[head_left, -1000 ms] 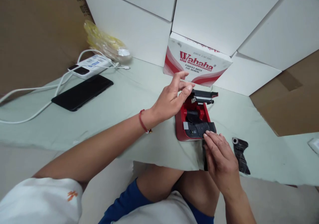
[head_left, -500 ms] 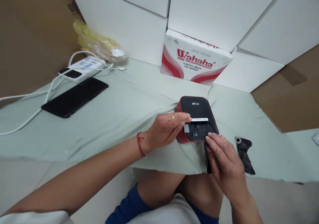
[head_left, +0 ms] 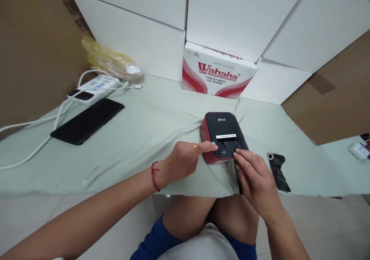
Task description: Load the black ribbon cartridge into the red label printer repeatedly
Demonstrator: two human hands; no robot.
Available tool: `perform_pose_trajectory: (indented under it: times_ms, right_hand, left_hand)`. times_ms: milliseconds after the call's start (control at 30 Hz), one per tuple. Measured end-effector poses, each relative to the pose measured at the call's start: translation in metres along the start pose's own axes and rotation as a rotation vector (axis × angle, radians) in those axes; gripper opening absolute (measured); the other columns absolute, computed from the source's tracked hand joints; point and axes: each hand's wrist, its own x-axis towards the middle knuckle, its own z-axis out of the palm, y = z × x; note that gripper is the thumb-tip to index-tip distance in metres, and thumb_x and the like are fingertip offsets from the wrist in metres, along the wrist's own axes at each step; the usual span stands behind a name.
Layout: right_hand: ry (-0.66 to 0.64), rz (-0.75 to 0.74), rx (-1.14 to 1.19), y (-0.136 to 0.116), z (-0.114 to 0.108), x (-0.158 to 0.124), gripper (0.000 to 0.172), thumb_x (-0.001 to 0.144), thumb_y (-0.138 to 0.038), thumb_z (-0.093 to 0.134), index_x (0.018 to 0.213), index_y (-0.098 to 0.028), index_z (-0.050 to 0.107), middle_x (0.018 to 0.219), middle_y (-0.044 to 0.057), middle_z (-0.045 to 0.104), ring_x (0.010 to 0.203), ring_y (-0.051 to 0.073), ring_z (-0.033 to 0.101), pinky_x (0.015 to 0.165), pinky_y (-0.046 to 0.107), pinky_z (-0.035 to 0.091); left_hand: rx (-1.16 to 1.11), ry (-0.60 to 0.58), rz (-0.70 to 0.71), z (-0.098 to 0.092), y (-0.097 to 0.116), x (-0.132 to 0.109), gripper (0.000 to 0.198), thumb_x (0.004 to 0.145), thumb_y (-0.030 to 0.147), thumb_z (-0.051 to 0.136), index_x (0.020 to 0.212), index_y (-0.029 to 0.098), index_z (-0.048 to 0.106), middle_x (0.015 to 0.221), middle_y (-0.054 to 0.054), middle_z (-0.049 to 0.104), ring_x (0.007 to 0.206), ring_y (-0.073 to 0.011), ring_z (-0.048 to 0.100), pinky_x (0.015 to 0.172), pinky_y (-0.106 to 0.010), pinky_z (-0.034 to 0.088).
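A small red-and-black label printer (head_left: 224, 131) sits on the pale green cloth (head_left: 150, 136) with its lid down. My left hand (head_left: 185, 161) is curled against the printer's front left corner, index finger lying on top. My right hand (head_left: 256, 179) rests with fingers stretched flat, fingertips on the printer's front panel. Beneath its fingers a black strip (head_left: 238, 179) hangs over the table edge. Another black part with a small round end (head_left: 278, 169) lies on the cloth just right of my right hand.
At the left lie a black phone (head_left: 86, 120), a white power bank (head_left: 94, 88) with white cables and a yellow plastic bag (head_left: 110, 59). White boxes and a red-printed Wahaha carton (head_left: 218, 73) line the back. Brown cardboard (head_left: 332, 94) stands at the right.
The printer's lid was open a second ago and is now down. My left hand came down from the lid to the front left corner. My right hand stayed at the front.
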Motion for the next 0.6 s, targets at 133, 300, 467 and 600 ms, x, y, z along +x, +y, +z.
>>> perform_pose_trajectory:
  times_ms: [133, 300, 467, 600]
  right_hand:
    - [0.023, -0.006, -0.02, 0.0, 0.001, -0.002, 0.062, 0.095, -0.002, 0.056, 0.152, -0.026, 0.052, 0.137, 0.012, 0.067, 0.126, 0.027, 0.062, 0.107, 0.051, 0.054]
    - [0.02, -0.04, -0.017, 0.003, -0.001, 0.005, 0.058, 0.093, -0.002, 0.059, 0.147, -0.024, 0.057, 0.13, 0.012, 0.07, 0.12, 0.027, 0.064, 0.104, 0.05, 0.054]
    - [-0.03, -0.079, -0.036, 0.007, -0.007, 0.017, 0.057, 0.093, -0.005, 0.063, 0.148, -0.021, 0.056, 0.124, 0.013, 0.07, 0.113, 0.026, 0.064, 0.095, 0.046, 0.056]
    - [-0.03, -0.122, -0.035, 0.013, -0.011, 0.018, 0.055, 0.095, -0.005, 0.059, 0.146, -0.026, 0.059, 0.116, 0.011, 0.072, 0.106, 0.025, 0.066, 0.087, 0.042, 0.057]
  left_hand:
    - [-0.006, 0.095, 0.004, 0.005, -0.003, 0.002, 0.057, 0.087, -0.002, 0.036, 0.134, 0.023, 0.054, 0.116, -0.003, 0.08, 0.1, -0.015, 0.079, 0.085, -0.026, 0.064]
    - [-0.028, 0.113, 0.014, 0.009, -0.006, -0.001, 0.06, 0.087, -0.001, 0.036, 0.14, 0.022, 0.053, 0.117, -0.002, 0.08, 0.103, -0.0152, 0.079, 0.086, -0.026, 0.064]
    - [-0.089, 0.136, -0.016, 0.011, -0.006, -0.003, 0.053, 0.09, -0.001, 0.034, 0.134, 0.021, 0.055, 0.113, -0.003, 0.081, 0.102, -0.0138, 0.078, 0.086, -0.024, 0.063]
    - [-0.113, 0.154, -0.005, 0.013, -0.006, -0.006, 0.052, 0.093, 0.0, 0.036, 0.138, 0.022, 0.053, 0.123, -0.005, 0.078, 0.109, -0.014, 0.076, 0.094, -0.027, 0.062]
